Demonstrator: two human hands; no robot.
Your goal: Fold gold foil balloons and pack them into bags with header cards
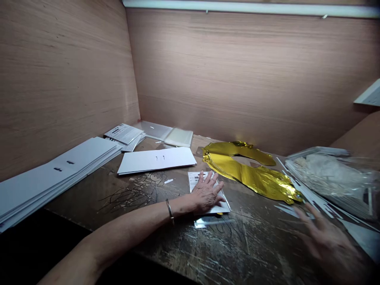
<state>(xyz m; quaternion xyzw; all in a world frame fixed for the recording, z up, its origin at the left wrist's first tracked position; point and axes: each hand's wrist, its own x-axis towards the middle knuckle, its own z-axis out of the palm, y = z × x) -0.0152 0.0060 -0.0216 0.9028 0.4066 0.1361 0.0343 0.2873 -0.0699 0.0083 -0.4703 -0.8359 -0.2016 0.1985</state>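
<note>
My left hand point(207, 192) lies flat, fingers spread, on a printed white card packet point(194, 178). From under the packet's near edge sticks a clear plastic flap point(208, 221), with a bit of gold showing. Motion blurs my right hand point(328, 237) at the lower right; its fingers look stretched out and apart, with nothing visible in them. Just beyond those fingers are small pale flat strips point(286, 209) and the end of a pile of gold foil balloons point(249, 174), flat and curved. Whether the right fingertips touch the strips, I cannot tell.
White cards with hanging slots point(157, 160) lie left of centre, and a taller card stack point(59, 168) along the left wall. Behind are printed packets point(123, 134) and clear bags point(179, 137). Loose dark threads point(133, 194) litter the table. A plastic bag point(332, 178) and white straws point(314, 198) sit right.
</note>
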